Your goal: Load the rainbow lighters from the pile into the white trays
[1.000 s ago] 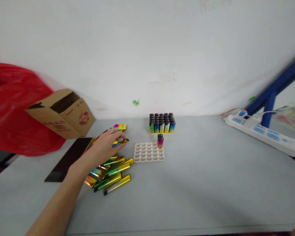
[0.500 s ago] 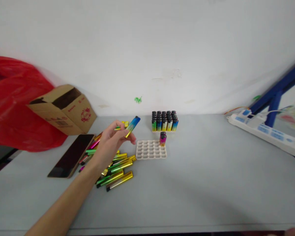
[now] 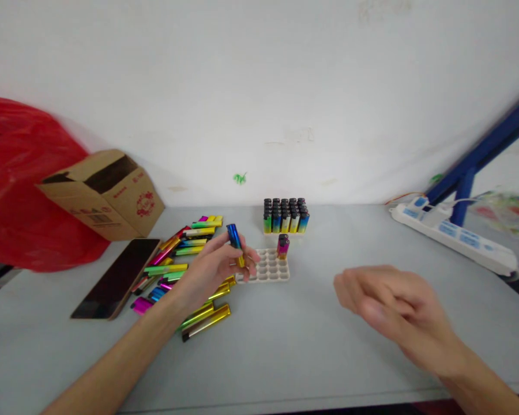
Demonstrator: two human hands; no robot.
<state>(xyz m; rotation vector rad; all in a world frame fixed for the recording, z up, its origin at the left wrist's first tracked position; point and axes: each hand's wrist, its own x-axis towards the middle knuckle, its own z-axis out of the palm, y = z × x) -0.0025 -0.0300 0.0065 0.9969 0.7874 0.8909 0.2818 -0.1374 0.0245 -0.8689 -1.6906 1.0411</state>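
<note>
Between the fingers of my left hand is a blue and yellow lighter, held nearly upright above the left side of a white tray with rows of pockets. Two purple lighters stand in the tray's back right corner. My right hand hovers over the table to the right, blurred, its fingers curled in; whether anything is inside them I cannot make out. Under and around my left forearm lies a loose pile of coloured lighters.
Behind the tray stands a block of upright lighters with black tops. A phone, an open cardboard box and a red plastic bag occupy the left. At the right lies a white power strip beside a blue frame.
My left hand has moved right and slightly down, and the lighter in it has turned from slanted to nearly upright. My right hand has come up into view from the lower right.
</note>
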